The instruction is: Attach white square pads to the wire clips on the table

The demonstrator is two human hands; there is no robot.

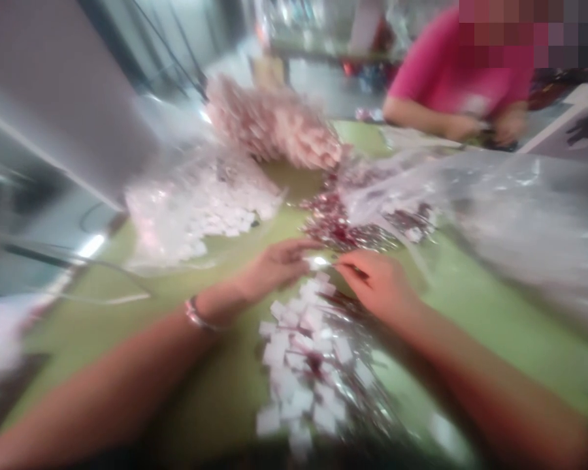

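Left hand (277, 264) pinching a white tag (319, 262) at its fingertips, over the green surface (509, 313); right hand (377, 277) has fingers nearly together at the tag's right edge, can't tell what they grip, blurred. Just below: loose pile of tags (294, 398), shiny strands (372, 385) beside. Beyond hands: red tinsel (338, 225), white-filled bag (176, 219) left, clear plastic (529, 215) right, pink bundle (274, 127), co-worker (451, 78) in pink.

A pale-pink, ruffled, elongated bundle (274, 127) is lying toward the rear; translucent, crumpled plastic sheeting (534, 222) is spreading at right; a magenta-shirted co-worker (463, 85) is occupying the far side.
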